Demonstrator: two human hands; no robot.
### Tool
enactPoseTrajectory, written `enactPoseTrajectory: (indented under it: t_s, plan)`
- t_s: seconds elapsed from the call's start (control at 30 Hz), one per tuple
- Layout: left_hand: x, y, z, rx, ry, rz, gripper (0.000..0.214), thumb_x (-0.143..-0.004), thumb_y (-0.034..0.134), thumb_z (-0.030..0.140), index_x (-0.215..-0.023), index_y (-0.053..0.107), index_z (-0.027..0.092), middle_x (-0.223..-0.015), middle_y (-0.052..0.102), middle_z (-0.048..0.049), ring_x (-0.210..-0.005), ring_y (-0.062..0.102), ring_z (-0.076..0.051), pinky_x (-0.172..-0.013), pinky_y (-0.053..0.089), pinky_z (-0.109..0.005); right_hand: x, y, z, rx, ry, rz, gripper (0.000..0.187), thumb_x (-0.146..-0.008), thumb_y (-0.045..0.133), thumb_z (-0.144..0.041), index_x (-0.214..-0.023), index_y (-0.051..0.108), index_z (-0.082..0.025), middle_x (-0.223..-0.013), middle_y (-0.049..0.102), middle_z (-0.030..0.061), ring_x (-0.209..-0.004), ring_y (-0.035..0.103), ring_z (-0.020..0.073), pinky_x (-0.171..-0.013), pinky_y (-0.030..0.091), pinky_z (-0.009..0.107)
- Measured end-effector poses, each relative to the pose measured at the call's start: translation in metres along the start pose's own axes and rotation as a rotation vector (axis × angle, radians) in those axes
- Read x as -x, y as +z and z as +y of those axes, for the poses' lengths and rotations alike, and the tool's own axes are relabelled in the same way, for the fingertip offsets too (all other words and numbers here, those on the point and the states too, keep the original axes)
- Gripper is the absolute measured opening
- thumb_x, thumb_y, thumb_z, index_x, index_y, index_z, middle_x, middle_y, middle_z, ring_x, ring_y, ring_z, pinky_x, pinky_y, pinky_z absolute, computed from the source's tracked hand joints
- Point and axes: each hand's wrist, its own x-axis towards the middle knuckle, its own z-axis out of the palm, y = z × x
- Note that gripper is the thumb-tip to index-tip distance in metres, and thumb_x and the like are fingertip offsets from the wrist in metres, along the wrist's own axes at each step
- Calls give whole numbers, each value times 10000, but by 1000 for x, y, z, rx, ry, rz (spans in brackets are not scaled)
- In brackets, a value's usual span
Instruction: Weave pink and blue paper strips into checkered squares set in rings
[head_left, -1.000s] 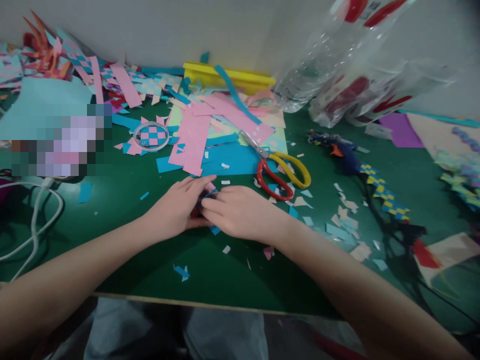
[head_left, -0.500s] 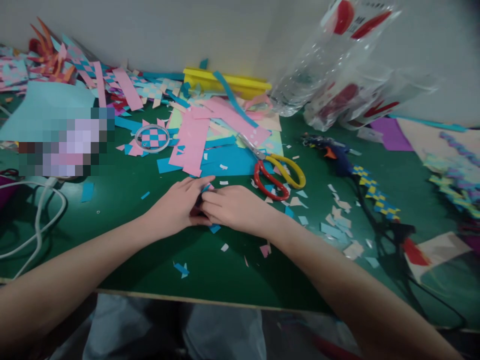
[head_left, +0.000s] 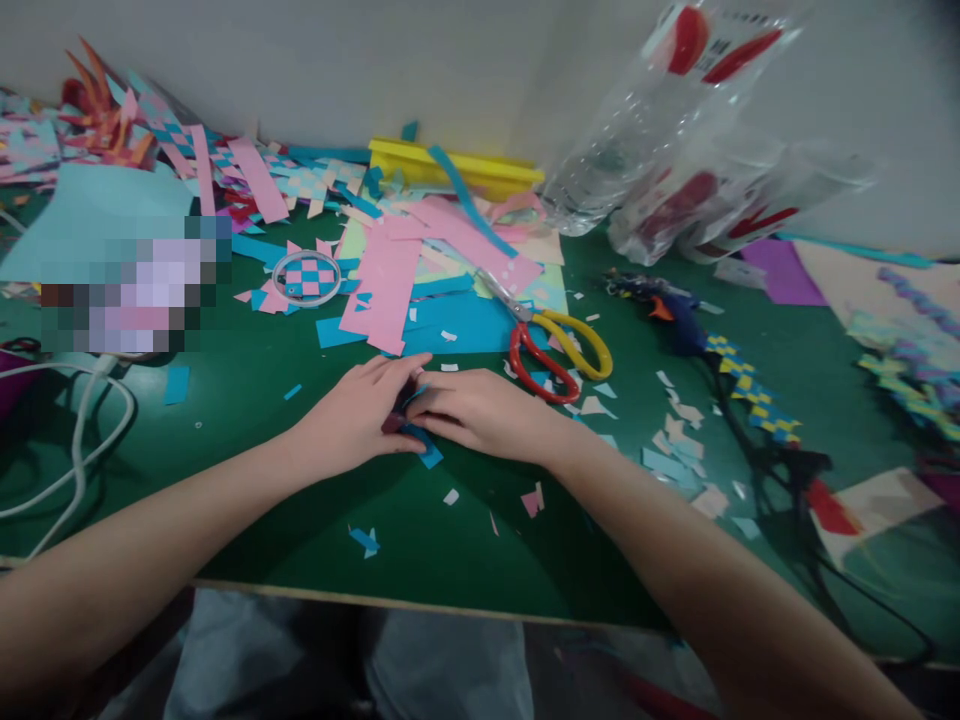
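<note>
My left hand [head_left: 356,415] and my right hand [head_left: 487,410] meet on the green table [head_left: 262,480], fingers pressed together on a small piece of blue and pink paper strips [head_left: 420,440]. Most of the piece is hidden under the fingers; a blue end sticks out below them. Red and yellow scissors [head_left: 551,345] lie just right of my right hand. Pink and blue paper strips [head_left: 390,285] are piled beyond my hands.
A clear tape ring on a woven checker piece [head_left: 306,276] lies to the back left. A yellow tray [head_left: 450,165] and plastic bags [head_left: 675,150] stand at the wall. A glue gun [head_left: 675,310], woven strips and white cables [head_left: 67,450] flank the table; scraps litter it.
My hands stayed together at the same spot. My right fingers shifted slightly and more of the blue strip end now shows below them.
</note>
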Motion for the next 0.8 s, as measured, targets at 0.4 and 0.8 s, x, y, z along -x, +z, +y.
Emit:
enactPoseTrajectory:
  t_s: [0.4, 0.8]
  plan:
    - [0, 2, -2, 21, 41, 22, 864, -693, 779, 375, -1383, 289, 200, -1304, 522, -130, -1209, 476, -282, -987, 396, -438, -4, 4, -16, 300, 10, 50, 229, -936, 453, -226, -873, 663, -157, -895, 640, 65, -766, 589, 158, -541, 353, 261]
    - [0, -1, -1, 6, 19, -5, 846, -719, 748, 409, -1390, 275, 208, -1373, 471, -137, -1263, 436, -288, -1014, 383, -458, -4, 10, -12, -129, 141, 174, 177, -906, 514, -203, -960, 682, -194, -1020, 671, 44, -907, 615, 155, -706, 441, 257]
